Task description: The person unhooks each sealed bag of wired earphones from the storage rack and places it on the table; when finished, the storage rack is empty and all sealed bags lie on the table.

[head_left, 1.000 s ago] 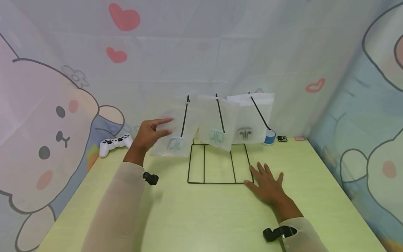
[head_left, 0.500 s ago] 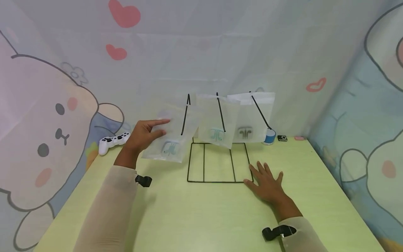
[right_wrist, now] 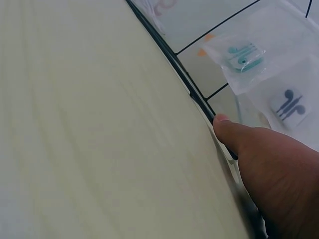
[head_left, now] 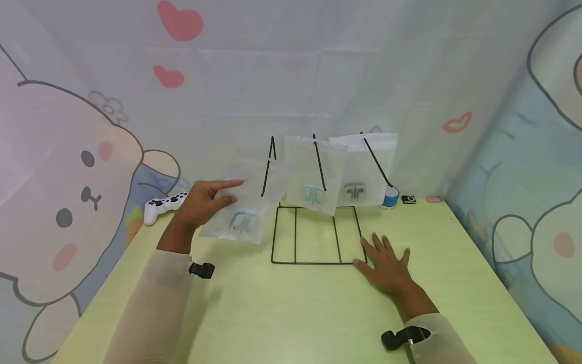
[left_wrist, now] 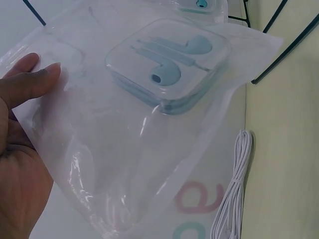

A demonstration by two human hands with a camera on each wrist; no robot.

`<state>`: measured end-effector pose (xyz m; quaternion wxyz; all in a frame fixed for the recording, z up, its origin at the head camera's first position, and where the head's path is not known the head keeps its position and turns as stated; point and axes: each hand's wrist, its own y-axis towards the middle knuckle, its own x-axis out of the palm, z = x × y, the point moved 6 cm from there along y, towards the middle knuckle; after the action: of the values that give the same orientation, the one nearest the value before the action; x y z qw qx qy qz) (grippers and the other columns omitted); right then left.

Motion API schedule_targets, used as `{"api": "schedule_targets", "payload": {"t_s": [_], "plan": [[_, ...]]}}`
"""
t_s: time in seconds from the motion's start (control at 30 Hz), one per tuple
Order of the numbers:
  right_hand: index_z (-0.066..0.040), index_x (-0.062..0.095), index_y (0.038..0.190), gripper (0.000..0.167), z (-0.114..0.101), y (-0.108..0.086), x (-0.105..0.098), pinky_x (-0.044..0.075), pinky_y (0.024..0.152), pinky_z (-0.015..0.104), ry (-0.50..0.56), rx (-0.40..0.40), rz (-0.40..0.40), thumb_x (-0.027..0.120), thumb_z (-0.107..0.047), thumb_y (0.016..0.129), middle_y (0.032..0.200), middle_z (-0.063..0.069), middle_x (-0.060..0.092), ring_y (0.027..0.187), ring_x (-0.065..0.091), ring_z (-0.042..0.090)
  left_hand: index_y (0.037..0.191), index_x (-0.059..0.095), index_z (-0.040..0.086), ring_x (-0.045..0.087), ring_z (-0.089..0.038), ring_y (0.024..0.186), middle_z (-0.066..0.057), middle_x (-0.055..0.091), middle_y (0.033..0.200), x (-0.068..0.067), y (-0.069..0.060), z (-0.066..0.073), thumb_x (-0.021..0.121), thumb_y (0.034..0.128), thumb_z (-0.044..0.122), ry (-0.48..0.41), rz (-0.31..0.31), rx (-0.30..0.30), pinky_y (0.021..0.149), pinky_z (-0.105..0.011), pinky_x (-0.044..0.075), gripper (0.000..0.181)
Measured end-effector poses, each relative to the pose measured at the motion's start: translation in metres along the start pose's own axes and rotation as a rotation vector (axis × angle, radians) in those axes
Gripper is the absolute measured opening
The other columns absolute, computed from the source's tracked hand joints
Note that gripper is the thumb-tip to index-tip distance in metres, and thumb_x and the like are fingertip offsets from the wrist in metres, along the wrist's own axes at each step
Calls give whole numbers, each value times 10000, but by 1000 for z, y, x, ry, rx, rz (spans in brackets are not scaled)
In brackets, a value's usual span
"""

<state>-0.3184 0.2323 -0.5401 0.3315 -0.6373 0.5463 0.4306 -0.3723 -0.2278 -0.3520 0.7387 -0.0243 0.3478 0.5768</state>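
A backdrop [head_left: 273, 81] of cartoon animals and hearts surrounds the far end and sides of a pale table [head_left: 295, 313]. A black wire rack [head_left: 313, 263] stands on the table, its base flat and three prongs above it, with one clear plastic bag on each.

The left bag [head_left: 256, 197] slants out to the left, the left prong [head_left: 265, 179] passing through its upper part. The middle bag [head_left: 304, 167] hangs near the back of its prong, just beside the right bag [head_left: 352, 164], whose edge it overlaps.

The left hand [head_left: 204, 202] holds the left bag by its side, thumb and index finger on the plastic. The right hand [head_left: 384, 268] lies wide, fingers spread, at the rack's front right corner, thumb touching the wire.

A white controller [head_left: 165, 205] sits at the far left, beyond the left wrist. A blue-and-white tub [head_left: 389, 197] is near the right bag. A bundled white cable [left_wrist: 234, 184] shows in the left wrist view.

Each bag contains boxed earphones: pale blue [left_wrist: 166, 73] in the left, teal in the middle, dark in the right. Right of the tub are a black gadget [head_left: 408, 199] and, smallest, a pink slab [head_left: 434, 199].
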Motion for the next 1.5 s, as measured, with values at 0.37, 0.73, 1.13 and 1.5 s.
{"api": "schedule_targets", "payload": {"t_s": [0.37, 0.73, 1.13, 1.5], "plan": [[-193, 350, 1730, 802, -1, 0, 0, -62, 1160, 942, -6, -5, -3, 500, -660, 1095, 1817, 221, 209, 1685, 114, 525, 1416, 752, 128, 564, -227, 1518, -59, 710, 1488, -1, -16, 11, 771, 1012, 59, 5, -21, 51, 1146, -162, 473, 411], [-206, 335, 1736, 813, 1, 1, 1, -88, 1169, 929, -3, 4, -7, 484, -679, 1091, 1825, 207, 189, 1694, 92, 509, 1361, 780, 93, 608, 139, 1296, -114, 752, 1393, 2, -34, 19, 780, 983, -2, 25, 17, 139, 991, -104, 517, 390], [-200, 347, 1732, 823, 2, 1, 4, -82, 1165, 934, -5, -1, 2, 485, -690, 1085, 1820, 218, 203, 1689, 104, 519, 1321, 803, 87, 651, 109, 1283, 37, 781, 1351, 7, -52, 22, 767, 947, -97, -41, 49, 225, 1067, -123, 518, 418], [-189, 347, 1731, 810, -2, -1, -1, -89, 1165, 933, -1, 6, -2, 493, -665, 1093, 1821, 216, 199, 1690, 98, 519, 1286, 811, 41, 696, 40, 1271, 134, 778, 1319, 14, -67, 22, 729, 910, -204, -141, 65, 335, 1048, -150, 550, 457]]}}
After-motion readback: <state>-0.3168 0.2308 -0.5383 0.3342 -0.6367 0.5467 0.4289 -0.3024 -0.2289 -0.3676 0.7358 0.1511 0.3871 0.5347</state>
